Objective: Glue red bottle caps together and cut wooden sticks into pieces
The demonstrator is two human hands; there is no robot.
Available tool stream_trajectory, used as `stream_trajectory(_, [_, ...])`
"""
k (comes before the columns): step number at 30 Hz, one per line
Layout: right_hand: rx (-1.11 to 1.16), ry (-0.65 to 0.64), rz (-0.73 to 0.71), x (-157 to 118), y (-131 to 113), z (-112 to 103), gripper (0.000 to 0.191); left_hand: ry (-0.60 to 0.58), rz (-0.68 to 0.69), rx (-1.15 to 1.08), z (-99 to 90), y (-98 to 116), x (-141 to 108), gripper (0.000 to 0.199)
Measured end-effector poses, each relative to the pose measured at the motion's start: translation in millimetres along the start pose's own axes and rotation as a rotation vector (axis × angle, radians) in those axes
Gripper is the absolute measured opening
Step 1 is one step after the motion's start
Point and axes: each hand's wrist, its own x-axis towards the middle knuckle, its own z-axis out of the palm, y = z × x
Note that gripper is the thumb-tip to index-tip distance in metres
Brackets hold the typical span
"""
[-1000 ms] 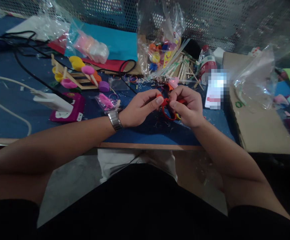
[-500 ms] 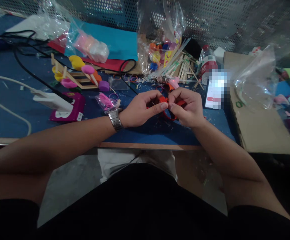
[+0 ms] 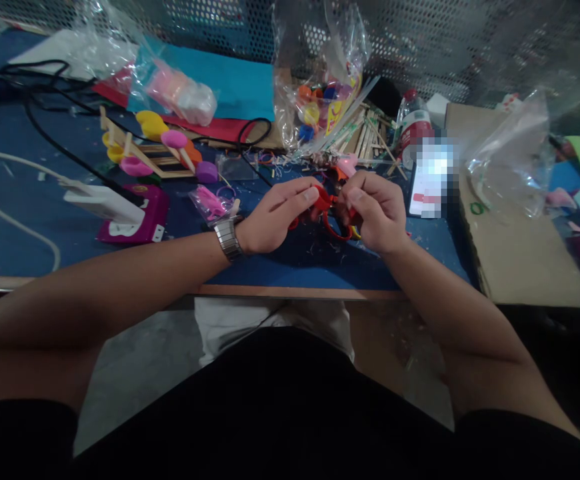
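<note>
Above the blue table my left hand (image 3: 276, 217), with a metal watch on its wrist, pinches a red curved piece (image 3: 323, 197) between thumb and fingers. Close beside it, my right hand (image 3: 381, 212) is closed, thumb against the fingers, at the right end of the red material. Whether both hands hold a single piece I cannot tell. Just below and between the hands shows a red loop (image 3: 339, 230), which looks like a scissor handle. Behind the right hand is a pink glue gun (image 3: 347, 165), partly hidden.
A stick frame (image 3: 160, 157) with coloured cups stands at the left, near a purple power socket (image 3: 135, 217) with cables. Behind lie wooden sticks (image 3: 367, 130) and a plastic bag of coloured pieces (image 3: 315, 110). To the right are a phone (image 3: 430, 183), a bottle (image 3: 415, 123) and cardboard (image 3: 525, 260).
My fingertips have drawn slightly apart, and more of the red piece shows between them. My right thumb has lifted and turned; the red loop below is more visible.
</note>
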Motion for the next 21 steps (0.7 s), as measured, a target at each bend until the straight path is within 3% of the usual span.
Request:
stream_trajectory(6, [-0.052, -0.027, 0.057, -1.1, -9.7, 1.3, 0.028, -0.020, 0.008, 0.006, 0.2, 4.1, 1.6, 0.058])
stream_trajectory(21, [-0.203, -0.104, 0.010, 0.4, -15.4, 1.2, 0.043, 0.012, -0.060, 0.130, -0.5, -0.4, 0.9, 0.063])
